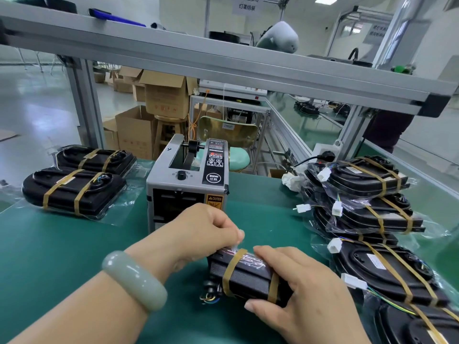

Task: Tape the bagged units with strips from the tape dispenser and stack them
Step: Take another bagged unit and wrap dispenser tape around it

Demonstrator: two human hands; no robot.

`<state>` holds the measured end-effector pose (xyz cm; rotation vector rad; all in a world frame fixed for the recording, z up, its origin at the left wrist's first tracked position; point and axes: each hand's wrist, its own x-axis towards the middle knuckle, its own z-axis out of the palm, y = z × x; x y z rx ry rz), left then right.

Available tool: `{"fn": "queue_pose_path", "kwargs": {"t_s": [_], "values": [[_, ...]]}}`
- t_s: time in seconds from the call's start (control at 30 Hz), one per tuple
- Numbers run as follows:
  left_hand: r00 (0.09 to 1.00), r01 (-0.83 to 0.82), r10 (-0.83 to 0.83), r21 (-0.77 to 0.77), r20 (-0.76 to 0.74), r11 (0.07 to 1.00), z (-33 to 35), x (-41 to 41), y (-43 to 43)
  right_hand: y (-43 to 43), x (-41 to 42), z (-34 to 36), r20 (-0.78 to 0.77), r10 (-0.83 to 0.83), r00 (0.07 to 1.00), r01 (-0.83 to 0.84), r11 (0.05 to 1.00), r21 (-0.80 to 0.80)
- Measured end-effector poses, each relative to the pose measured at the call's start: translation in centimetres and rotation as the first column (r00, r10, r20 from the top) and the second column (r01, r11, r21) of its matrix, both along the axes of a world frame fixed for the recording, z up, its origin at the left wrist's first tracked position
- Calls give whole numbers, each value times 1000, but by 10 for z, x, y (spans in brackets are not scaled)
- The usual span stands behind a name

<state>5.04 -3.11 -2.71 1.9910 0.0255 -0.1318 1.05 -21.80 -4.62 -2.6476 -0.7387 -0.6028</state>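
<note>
A black bagged unit [248, 278] with two tan bands stands on edge on the green mat near me. My right hand [298, 289] grips its right end, thumb low on the near face. My left hand [208, 229] pinches a clear tape strip [236, 248] against the unit's top edge. The grey tape dispenser [188, 180] stands just behind my left hand. Two banded units [74, 189] lie flat at the left. A pile of several bagged units [367, 209] with white connectors fills the right side.
The green mat [62, 256] is bare at the near left. An aluminium frame beam [223, 68] crosses overhead, with posts at both sides. Cardboard boxes [139, 130] and a stool stand beyond the table's far edge. A power strip [325, 151] sits behind the right pile.
</note>
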Motion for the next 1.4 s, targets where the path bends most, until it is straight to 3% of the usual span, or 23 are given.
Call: {"fn": "queue_pose_path", "kwargs": {"t_s": [0.07, 0.13, 0.23, 0.33, 0.57, 0.8, 1.1, 1.23, 1.4], "values": [[999, -36, 38, -79, 23, 996, -4, -5, 3, 0, -2, -1, -8, -5, 1000, 5, 1000, 8], [981, -184, 194, -230, 18, 956, -11, -7, 13, 1, -2, -2, -16, -20, 1000, 20, 1000, -2], [886, -459, 440, -414, -147, 786, -25, -6, 31, 2, -2, -2, -7, -44, 999, 44, 999, 14], [805, -593, 513, -449, -299, 669, -34, -4, 43, 3, -1, -2, -10, -59, 998, 59, 998, 25], [791, -607, 500, -548, -352, 575, -29, 9, 45, 4, -2, -2, -10, -79, 997, 79, 997, 26], [766, -635, 539, -546, -350, 547, -24, 13, 42, 5, -3, -3, -4, -85, 996, 85, 996, 17], [685, -707, 623, -551, -377, 444, -32, 22, 33, 5, -7, -4, -23, -89, 996, 89, 996, 2], [729, -659, 586, -596, -354, 459, -29, 5, 31, 4, -7, -4, -29, -93, 995, 92, 996, -2], [884, -447, 434, -581, -172, 680, -21, -45, 29, 6, -6, -5, -35, -102, 994, 101, 995, -6]]}}
